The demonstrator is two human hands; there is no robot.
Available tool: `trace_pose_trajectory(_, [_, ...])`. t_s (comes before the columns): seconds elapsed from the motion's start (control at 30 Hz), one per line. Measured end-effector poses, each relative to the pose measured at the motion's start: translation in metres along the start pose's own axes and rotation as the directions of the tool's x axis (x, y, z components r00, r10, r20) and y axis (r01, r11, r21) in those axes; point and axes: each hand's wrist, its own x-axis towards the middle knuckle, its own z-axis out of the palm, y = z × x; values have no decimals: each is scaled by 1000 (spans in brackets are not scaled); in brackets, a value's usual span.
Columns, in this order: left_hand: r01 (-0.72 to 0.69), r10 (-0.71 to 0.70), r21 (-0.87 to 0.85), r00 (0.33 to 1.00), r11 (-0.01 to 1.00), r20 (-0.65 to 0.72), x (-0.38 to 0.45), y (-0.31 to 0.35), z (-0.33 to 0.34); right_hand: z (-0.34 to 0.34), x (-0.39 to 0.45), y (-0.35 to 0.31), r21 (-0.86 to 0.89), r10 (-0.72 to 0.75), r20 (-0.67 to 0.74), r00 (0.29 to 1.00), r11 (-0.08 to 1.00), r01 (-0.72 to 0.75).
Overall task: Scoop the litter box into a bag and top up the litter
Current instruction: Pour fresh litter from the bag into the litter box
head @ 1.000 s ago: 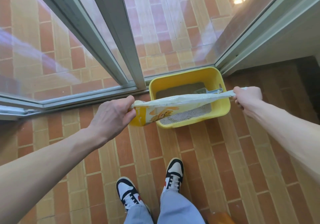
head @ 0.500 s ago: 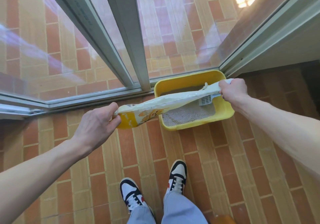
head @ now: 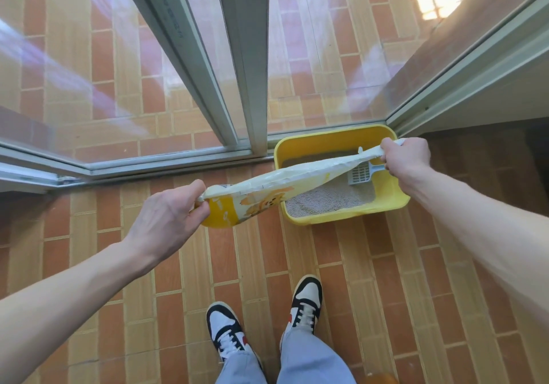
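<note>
1. a yellow and white litter bag hangs stretched between the two hands, above the near left part of the box.
2. the left hand grips the bag's yellow end; the right hand clutches its white end.
3. a yellow litter box sits on the floor below the right hand, holding pale litter and a white scoop.
4. brick-pattern floor tiles spread under both arms; two sneakers stand nearer the person than the hands.
</note>
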Motion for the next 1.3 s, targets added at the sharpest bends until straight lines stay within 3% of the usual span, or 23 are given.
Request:
trace_pose_trajectory(0.2, [-28, 28, 1, 1000, 1000, 9, 7, 8, 5, -1, -12, 19, 180, 135, -144, 980, 978, -108])
trace_pose_trajectory(0.4, [-39, 39, -1, 999, 999, 22, 9, 10, 14, -15, -12, 26, 106, 84, -132, 988, 992, -70])
trace_pose_trajectory(0.53, [-2, 1, 22, 999, 1000, 47, -1, -2, 23, -18, -21, 21, 82, 16, -49, 999, 997, -12])
trace_pose_trajectory(0.7, [93, -95, 33, 992, 995, 81, -12, -20, 45, -8, -42, 11, 422, 145, 92, 985, 891, -170])
trace_pose_trajectory(0.77, [141, -143, 30, 985, 990, 94, -16, -26, 56, -4, -50, 8, 475, 153, 141, 978, 857, -202])
trace_pose_trajectory(0.97, [232, -252, 133, 954, 964, 162, -17, -40, 92, 0, -80, 3, 514, 105, 219, 970, 832, -206])
trace_pose_trajectory(1.17, [369, -400, 175, 894, 913, 201, -15, -59, 112, 3, -123, -10, 459, -5, 312, 950, 876, -146])
trace_pose_trajectory(1.3, [315, -379, 249, 882, 916, 279, -12, -57, 108, 17, -146, -16, 452, -49, 390, 920, 880, -145])
